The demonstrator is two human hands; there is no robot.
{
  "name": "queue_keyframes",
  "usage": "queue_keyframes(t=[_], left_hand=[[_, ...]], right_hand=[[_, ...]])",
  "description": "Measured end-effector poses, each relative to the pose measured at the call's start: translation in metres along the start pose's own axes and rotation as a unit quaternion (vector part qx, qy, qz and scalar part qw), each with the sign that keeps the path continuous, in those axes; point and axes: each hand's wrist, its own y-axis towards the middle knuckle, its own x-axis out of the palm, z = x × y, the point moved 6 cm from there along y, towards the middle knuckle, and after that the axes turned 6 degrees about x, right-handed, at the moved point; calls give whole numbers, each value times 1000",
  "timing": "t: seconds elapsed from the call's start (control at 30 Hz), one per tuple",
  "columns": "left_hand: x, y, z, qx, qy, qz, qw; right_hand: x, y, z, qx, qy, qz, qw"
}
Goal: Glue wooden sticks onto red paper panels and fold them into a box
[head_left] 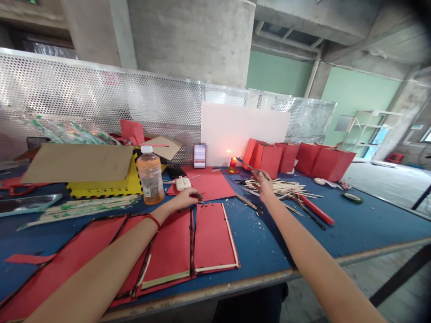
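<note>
Above the flat blue tabletop, the right hand pinches a slender stick, the left hand a brown stub.

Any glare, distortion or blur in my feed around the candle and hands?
Head view: the lit candle glows reddish against the pale board, with an orange spot above it, reflection or flare, unclear which; head view: wide-angle stretching of both forearms, plus a dark upper-right corner; head view: the screen of the phone is pixelated; head view: fine detail around the right hand is soft.
</note>
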Motion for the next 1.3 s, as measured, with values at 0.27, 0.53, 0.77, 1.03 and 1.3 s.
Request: queue_keyframes(t=[0.27,0.53,0.77,1.03,1.3], left_hand=[[0,1,-1,7,9,-6,1000],[0,2,-5,5,4,-4,1000],[-1,1,-3,-1,8,0,1000],[0,2,-3,6,17,-2,1000],[-1,2,-5,16,11,-2,1000]], right_hand=[[0,0,0,-3,4,2,1000],[0,1,0,-1,-2,2,1000],[0,0,0,-2,2,-1,1000],[-1,1,0,-3,-4,-2,1000],[-1,1,1,-11,-8,-12,1000]])
